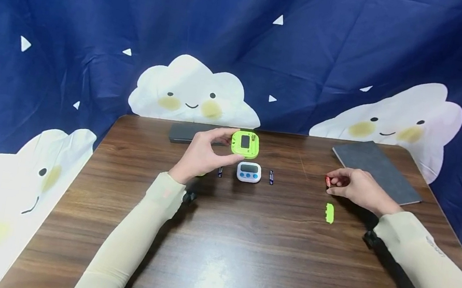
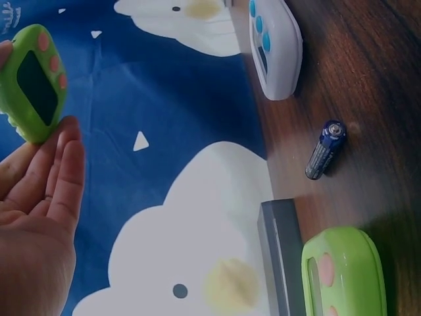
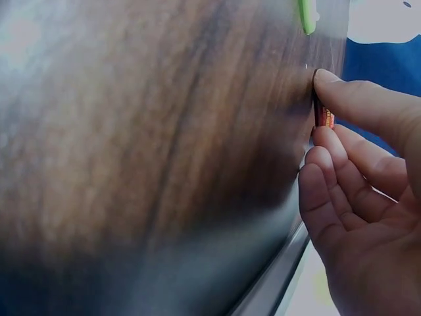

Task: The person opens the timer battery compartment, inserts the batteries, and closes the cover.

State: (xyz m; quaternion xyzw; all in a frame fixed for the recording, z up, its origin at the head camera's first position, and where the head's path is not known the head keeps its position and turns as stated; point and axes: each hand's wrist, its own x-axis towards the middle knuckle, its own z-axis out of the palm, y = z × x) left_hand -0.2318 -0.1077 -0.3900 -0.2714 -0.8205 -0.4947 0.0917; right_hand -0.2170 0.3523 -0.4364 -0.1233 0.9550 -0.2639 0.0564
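My left hand holds a green digital timer upright by its edges, thumb below and fingers above. The timer's back faces the head camera, its battery compartment uncovered; its screen and pink buttons show in the left wrist view. At the right of the table, my right hand pinches a small red battery between thumb and fingers, close to the tabletop. The fingers partly cover the battery. Just in front of that hand lies a green battery cover.
A white timer with blue buttons stands mid-table between two dark blue batteries, one to its right. Another green timer is mostly behind the left wrist. A dark box lies at the back, a grey folder at the right.
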